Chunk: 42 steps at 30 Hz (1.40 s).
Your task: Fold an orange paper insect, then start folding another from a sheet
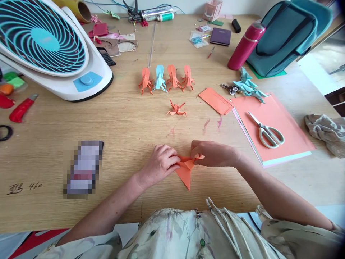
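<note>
A folded piece of orange paper (185,172) lies on the wooden table (121,126) just in front of me, its point aimed at my body. My left hand (160,162) has its fingers curled and pinches the paper's left side. My right hand (212,154) pinches the upper right flap of the same paper. Beyond my hands stands a row of finished paper figures (165,79), orange ones and one light blue. A small orange figure (176,109) lies alone closer to me.
A white and teal fan (51,50) fills the far left. Scissors (266,131) rest on a stack of orange sheets (277,140) at right, next to teal paper figures (249,86), a red flask (245,45) and a teal backpack (285,34). A pixelated phone (84,169) lies left.
</note>
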Motion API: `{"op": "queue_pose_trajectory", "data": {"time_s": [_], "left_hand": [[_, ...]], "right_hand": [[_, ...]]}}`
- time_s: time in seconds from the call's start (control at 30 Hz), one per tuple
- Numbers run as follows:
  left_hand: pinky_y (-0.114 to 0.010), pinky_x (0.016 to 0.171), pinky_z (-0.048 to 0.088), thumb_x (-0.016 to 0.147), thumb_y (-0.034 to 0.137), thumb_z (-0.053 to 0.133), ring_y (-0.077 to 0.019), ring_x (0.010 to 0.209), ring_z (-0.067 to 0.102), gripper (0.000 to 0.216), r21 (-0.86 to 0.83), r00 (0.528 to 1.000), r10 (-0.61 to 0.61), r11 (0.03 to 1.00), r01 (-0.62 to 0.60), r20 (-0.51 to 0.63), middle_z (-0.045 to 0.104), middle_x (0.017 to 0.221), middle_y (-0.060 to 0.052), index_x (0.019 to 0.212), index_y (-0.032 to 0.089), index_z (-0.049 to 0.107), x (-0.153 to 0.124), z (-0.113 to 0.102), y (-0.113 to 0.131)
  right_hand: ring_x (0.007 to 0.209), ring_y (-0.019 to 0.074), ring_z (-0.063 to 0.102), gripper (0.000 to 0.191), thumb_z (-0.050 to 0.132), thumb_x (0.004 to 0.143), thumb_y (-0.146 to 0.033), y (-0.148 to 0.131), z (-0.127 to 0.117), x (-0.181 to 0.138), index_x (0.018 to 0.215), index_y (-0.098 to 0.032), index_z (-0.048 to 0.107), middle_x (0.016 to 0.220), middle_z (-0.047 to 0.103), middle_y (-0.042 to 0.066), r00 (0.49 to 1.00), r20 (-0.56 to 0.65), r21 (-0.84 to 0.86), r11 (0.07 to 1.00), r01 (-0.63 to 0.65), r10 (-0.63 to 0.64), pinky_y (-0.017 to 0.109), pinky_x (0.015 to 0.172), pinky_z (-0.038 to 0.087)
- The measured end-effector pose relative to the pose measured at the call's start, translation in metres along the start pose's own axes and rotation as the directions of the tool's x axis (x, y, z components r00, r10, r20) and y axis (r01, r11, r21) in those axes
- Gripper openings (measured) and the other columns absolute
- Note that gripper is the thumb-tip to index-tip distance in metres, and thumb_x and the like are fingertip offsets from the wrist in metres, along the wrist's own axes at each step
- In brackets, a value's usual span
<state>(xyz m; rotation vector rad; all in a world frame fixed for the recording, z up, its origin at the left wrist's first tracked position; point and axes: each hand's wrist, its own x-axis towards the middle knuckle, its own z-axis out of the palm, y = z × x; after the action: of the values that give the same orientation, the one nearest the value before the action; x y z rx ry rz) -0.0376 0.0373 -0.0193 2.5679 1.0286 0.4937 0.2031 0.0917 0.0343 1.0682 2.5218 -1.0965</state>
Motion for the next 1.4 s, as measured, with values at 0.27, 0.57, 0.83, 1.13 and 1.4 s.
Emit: {"op": "queue_pose_trajectory", "data": {"time_s": [0.27, 0.57, 0.83, 1.13, 1.4], "left_hand": [[-0.036, 0.082, 0.041, 0.088, 0.028, 0.072, -0.0196, 0.088, 0.055, 0.008, -0.12, 0.987, -0.16, 0.979, 0.162, 0.027, 0.067, 0.088, -0.002, 0.089, 0.02, 0.073, 0.005, 0.002, 0.002], [-0.035, 0.082, 0.04, 0.088, 0.023, 0.071, -0.0197, 0.089, 0.055, 0.004, -0.124, 0.982, -0.19, 0.974, 0.191, 0.023, 0.065, 0.086, -0.002, 0.09, 0.023, 0.074, 0.007, 0.003, 0.006], [-0.037, 0.087, 0.038, 0.089, 0.025, 0.071, -0.02, 0.093, 0.056, 0.005, -0.127, 0.978, -0.205, 0.972, 0.2, -0.03, 0.07, 0.09, -0.001, 0.094, 0.023, 0.072, -0.004, 0.001, 0.002], [-0.037, 0.09, 0.038, 0.094, 0.03, 0.066, -0.0186, 0.092, 0.057, 0.009, -0.057, 0.968, -0.222, 0.975, 0.216, -0.119, 0.073, 0.089, 0.0, 0.09, 0.023, 0.07, -0.024, -0.011, -0.013], [-0.036, 0.086, 0.037, 0.094, 0.025, 0.064, -0.0172, 0.086, 0.056, 0.012, -0.065, 0.97, -0.2, 0.979, 0.192, -0.138, 0.071, 0.083, 0.0, 0.084, 0.022, 0.071, -0.023, -0.014, -0.014]], "right_hand": [[0.074, 0.0145, 0.061, 0.015, 0.062, 0.084, -0.01, 0.009, 0.005, -0.008, 0.077, -0.019, 0.071, 0.096, 0.063, 0.005, 0.998, -0.058, -0.008, 1.0, -0.03, 0.029, 0.028, 0.07, 0.043], [0.091, 0.0236, 0.059, 0.02, 0.082, 0.076, -0.035, -0.012, 0.023, -0.005, 0.089, -0.021, 0.075, 0.095, 0.067, 0.006, 0.976, -0.216, -0.069, 0.998, 0.01, -0.024, 0.036, 0.083, 0.038], [0.075, 0.0173, 0.057, 0.021, 0.065, 0.09, -0.029, -0.019, 0.045, 0.001, 0.072, -0.018, 0.065, 0.075, 0.068, 0.004, 0.94, -0.34, -0.094, 0.995, -0.016, -0.017, 0.033, 0.079, 0.032], [0.075, 0.0179, 0.058, 0.018, 0.063, 0.092, -0.03, -0.024, 0.055, -0.004, 0.078, -0.02, 0.065, 0.074, 0.067, 0.002, 0.917, -0.39, -0.14, 0.99, 0.03, -0.083, 0.041, 0.102, 0.03], [0.069, 0.0178, 0.053, 0.023, 0.056, 0.095, -0.025, -0.018, 0.062, -0.007, 0.073, -0.022, 0.061, 0.068, 0.064, 0.0, 0.895, -0.436, -0.161, 0.987, 0.023, -0.092, 0.046, 0.108, 0.03]]}}
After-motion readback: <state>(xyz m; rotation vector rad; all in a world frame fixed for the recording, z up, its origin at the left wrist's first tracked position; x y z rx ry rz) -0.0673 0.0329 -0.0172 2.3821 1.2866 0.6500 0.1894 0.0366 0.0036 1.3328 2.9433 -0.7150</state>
